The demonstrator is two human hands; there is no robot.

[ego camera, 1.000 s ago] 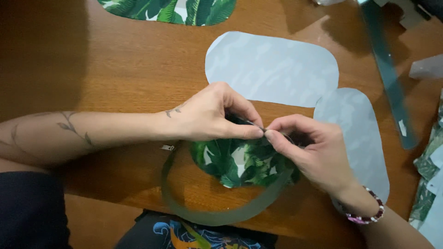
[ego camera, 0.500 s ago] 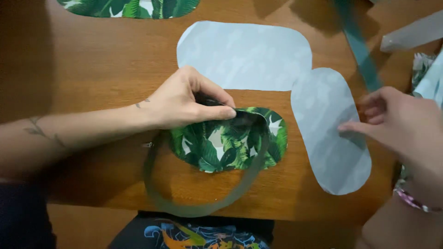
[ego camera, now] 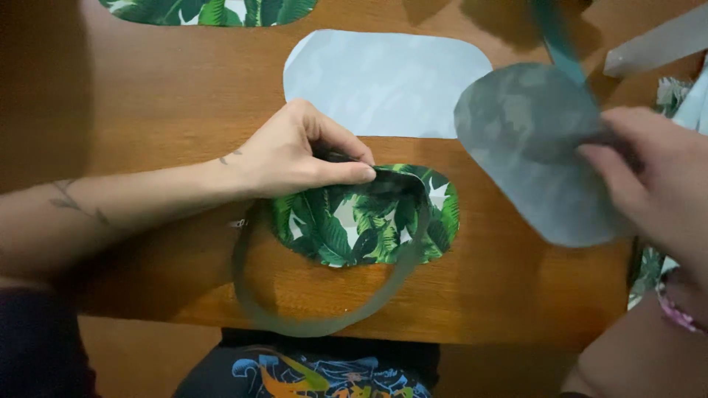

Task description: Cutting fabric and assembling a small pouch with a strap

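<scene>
My left hand (ego camera: 299,155) presses down on the upper edge of a rounded leaf-print fabric piece (ego camera: 354,221) and on a dark green strap (ego camera: 295,318) that loops over it and past the table's front edge. My right hand (ego camera: 653,184) pinches a pale grey-blue rounded fabric piece (ego camera: 535,147) by its right edge and holds it lifted, tilted above the table. A second, larger pale blue rounded piece (ego camera: 383,81) lies flat beyond the leaf-print piece.
The work lies on a brown wooden table (ego camera: 147,110). Another leaf-print piece (ego camera: 214,11) sits at the far edge. A teal strap (ego camera: 557,37) and a grey strip (ego camera: 656,48) lie at the upper right, with fabric scraps (ego camera: 667,92) at the right edge.
My right hand left the leaf-print piece, moved right, and picked up the smaller pale fabric piece, which now hangs lifted off the table. My left hand stayed on the leaf-print piece and strap.
</scene>
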